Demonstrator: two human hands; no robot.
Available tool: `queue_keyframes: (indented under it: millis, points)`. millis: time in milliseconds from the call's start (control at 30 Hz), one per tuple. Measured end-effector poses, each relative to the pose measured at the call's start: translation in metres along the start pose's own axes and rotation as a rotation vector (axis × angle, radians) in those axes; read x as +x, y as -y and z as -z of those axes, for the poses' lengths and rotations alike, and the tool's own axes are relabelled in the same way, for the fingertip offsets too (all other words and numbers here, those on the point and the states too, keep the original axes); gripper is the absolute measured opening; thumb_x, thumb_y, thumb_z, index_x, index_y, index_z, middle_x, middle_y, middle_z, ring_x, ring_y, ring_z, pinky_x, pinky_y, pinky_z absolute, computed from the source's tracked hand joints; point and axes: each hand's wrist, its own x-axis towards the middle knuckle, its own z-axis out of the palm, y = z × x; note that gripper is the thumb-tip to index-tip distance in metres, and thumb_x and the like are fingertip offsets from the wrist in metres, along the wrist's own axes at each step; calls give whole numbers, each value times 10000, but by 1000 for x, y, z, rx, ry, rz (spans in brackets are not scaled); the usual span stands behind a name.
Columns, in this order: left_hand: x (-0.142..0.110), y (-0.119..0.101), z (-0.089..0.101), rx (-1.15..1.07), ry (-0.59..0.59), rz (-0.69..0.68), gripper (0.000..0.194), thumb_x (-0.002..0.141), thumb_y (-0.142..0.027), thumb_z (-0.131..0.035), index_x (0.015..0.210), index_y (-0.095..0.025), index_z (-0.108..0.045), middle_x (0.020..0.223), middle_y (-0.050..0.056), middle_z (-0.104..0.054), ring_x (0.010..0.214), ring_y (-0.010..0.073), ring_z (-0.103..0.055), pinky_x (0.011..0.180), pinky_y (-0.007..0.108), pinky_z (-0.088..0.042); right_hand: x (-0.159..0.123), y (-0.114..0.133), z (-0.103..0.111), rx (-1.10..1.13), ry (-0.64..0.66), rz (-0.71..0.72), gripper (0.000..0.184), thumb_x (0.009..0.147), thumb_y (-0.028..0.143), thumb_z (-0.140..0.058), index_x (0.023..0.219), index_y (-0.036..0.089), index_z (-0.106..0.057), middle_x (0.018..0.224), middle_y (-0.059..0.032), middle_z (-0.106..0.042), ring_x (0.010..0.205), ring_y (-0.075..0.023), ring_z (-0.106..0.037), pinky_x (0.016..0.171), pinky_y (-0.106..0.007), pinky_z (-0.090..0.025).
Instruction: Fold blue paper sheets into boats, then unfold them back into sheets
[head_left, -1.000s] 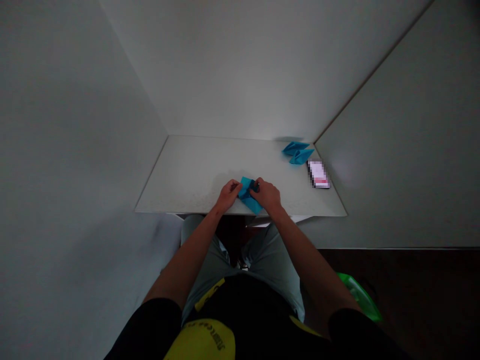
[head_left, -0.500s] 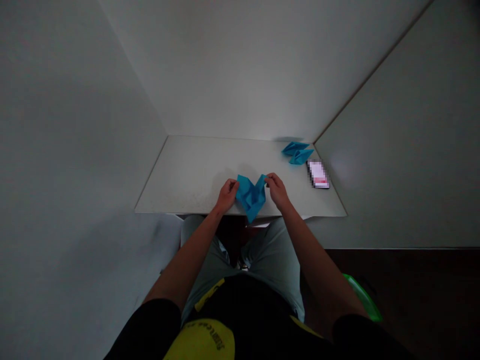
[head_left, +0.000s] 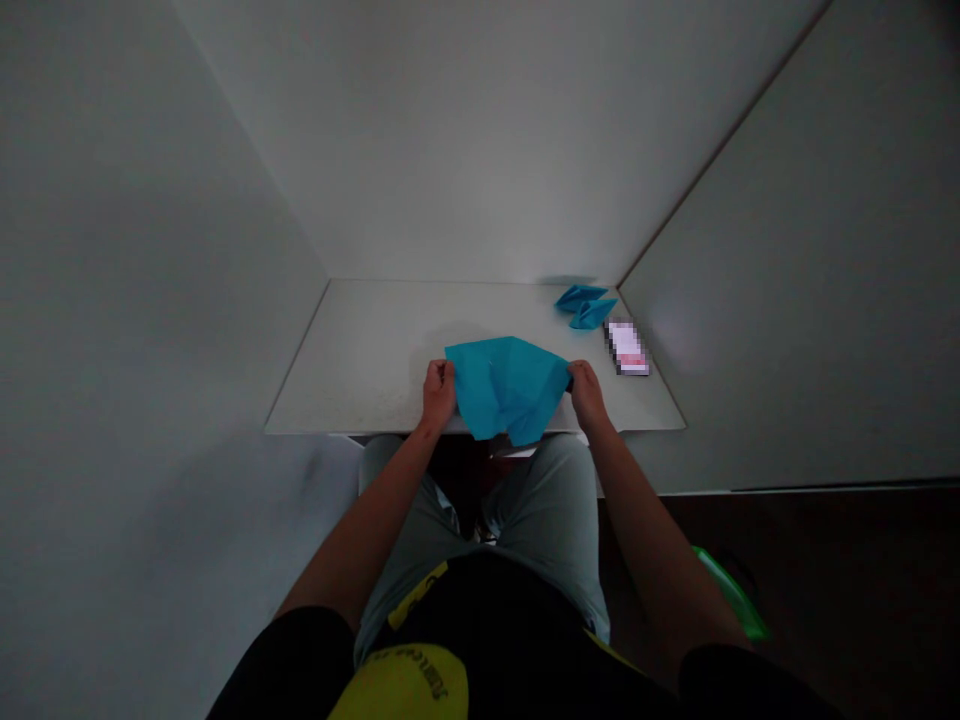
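Observation:
A creased sheet of blue paper is spread between my two hands, over the front edge of the white table. My left hand pinches its left corner. At the opposite corner my right hand is closed on the paper too. The sheet's lower edge hangs unevenly past the table edge, with fold lines across its face. Toward the back right lie two folded blue paper pieces, pointed in shape and close together.
The white table is hemmed in by walls at the left, back and right. A phone with a lit, blurred screen lies near its right edge. My legs are under the front edge. Something bright green is on the dark floor at right.
The blue paper has gone from a partly folded, pointed shape to a wide opened sheet. My hands have moved apart, each keeping its hold. The view has shifted slightly.

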Motion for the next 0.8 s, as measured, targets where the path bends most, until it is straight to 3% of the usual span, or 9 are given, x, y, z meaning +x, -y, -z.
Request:
queue_keyframes:
  millis: [300,433,533,633,700,800]
  points:
    - [26,-11,47,268,123,-98,188,1066,-376,-555,1031,-211,-639,1007,59,-769,921,204,-702,866,328,-534,30,-5,5,-284,27,78,330,857,593,-558,827,269,-502,742,29,-531,778,-214,-508,740,-345,-425]
    - [44,-24,60,542,67,-146,169,1052,-336,-590,1084,-196,-679,1079,101,-769,911,232,-697,908,379,-531,45,-4,-5,-380,43,72,264,883,524,-574,842,269,-520,779,-1,-610,817,-240,-547,762,-353,-421]
    - [41,-43,50,738,26,-319,245,1049,-297,-582,1232,-176,-689,1257,146,-731,1082,270,-681,1015,420,-503,54,-7,-18,-404,8,52,206,902,469,-557,872,270,-515,852,-25,-654,851,-254,-581,806,-369,-437]
    - [14,-55,21,866,197,-435,340,1101,-358,-505,1316,-194,-711,1297,147,-735,1212,310,-656,1074,457,-473,55,-14,-31,-388,-57,9,200,926,470,-513,908,272,-493,866,-36,-649,861,-270,-605,828,-396,-462]
    - [-9,-53,-1,927,314,-452,452,1107,-447,-502,1446,-199,-670,1414,169,-705,1284,341,-634,1109,487,-459,52,-22,-37,-377,-58,1,213,926,484,-507,918,272,-490,869,-40,-649,866,-275,-618,826,-405,-484]
    - [-32,-39,-17,963,356,-385,570,1102,-515,-489,1559,-193,-595,1578,185,-617,1436,384,-557,1195,556,-409,42,-35,-41,-332,11,38,251,880,498,-572,960,268,-511,929,-49,-668,847,-258,-634,780,-391,-521]
